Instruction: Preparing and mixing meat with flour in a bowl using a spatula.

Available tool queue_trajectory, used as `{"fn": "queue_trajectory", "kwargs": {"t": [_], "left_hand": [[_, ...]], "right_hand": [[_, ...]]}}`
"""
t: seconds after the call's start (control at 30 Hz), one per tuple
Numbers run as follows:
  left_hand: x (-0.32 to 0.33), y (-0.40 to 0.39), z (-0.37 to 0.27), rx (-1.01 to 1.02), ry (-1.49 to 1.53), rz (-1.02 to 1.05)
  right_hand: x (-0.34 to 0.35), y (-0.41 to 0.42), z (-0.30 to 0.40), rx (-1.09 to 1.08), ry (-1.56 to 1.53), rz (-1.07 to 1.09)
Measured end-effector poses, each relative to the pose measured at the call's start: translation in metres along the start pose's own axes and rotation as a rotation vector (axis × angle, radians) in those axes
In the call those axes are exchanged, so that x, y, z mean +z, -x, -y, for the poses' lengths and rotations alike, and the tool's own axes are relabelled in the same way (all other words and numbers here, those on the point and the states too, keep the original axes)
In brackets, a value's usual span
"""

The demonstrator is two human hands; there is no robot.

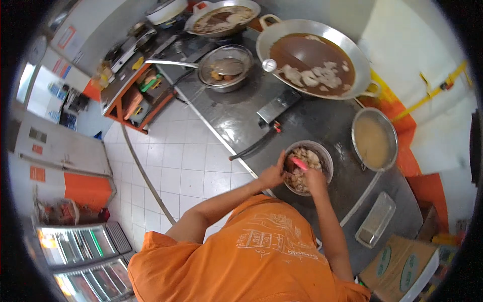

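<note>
A round light-coloured bowl (328, 160) of chunky food mixture (298, 181) stands near the front edge of the dark metal counter. My left hand (274, 174) grips the bowl's left rim. My right hand (315, 180) is over the bowl, closed on a pink utensil (299, 163) whose lower end is hidden. Beyond the bowl, a large wok (360, 49) holds brown liquid (313, 51) with pale pieces (324, 77) along its near side; a round dial thermometer (269, 65) is at its left rim. To the right is a metal bowl (394, 151) of cloudy tan liquid.
A long-handled strainer (171, 63) rests on a metal bowl (226, 89) farther back, with another wok (254, 9) behind it. A burner's metal housing (279, 106) and a black hose (256, 144) lie nearby. A clear plastic container (377, 219) and a cardboard box (400, 264) are at right.
</note>
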State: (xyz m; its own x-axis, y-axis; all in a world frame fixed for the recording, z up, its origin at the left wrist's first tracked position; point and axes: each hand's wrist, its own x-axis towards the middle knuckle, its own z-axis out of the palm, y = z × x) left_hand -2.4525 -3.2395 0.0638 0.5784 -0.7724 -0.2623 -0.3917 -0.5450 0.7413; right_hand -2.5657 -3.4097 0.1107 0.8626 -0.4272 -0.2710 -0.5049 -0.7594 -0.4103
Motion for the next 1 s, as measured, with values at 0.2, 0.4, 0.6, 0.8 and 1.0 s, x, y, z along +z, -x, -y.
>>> {"fn": "queue_trajectory", "kwargs": {"t": [0.2,0.4,0.6,0.8,1.0], "left_hand": [[-0.015,0.022,-0.020,-0.086,0.246,0.221],[-0.058,-0.022,-0.024,-0.017,0.108,0.420],[-0.045,-0.053,0.002,0.246,-0.314,0.033],[-0.026,-0.050,-0.010,0.146,-0.161,-0.019],[-0.009,0.025,-0.020,-0.065,-0.148,0.042]], "right_hand": [[0.015,-0.026,-0.065,0.145,0.067,-0.093],[0.013,-0.050,-0.025,-0.216,-0.064,0.292],[-0.028,0.018,0.002,-0.373,0.293,0.321],[0.024,-0.003,0.003,-0.284,0.245,0.079],[-0.020,0.009,-0.021,0.013,-0.101,-0.086]]}}
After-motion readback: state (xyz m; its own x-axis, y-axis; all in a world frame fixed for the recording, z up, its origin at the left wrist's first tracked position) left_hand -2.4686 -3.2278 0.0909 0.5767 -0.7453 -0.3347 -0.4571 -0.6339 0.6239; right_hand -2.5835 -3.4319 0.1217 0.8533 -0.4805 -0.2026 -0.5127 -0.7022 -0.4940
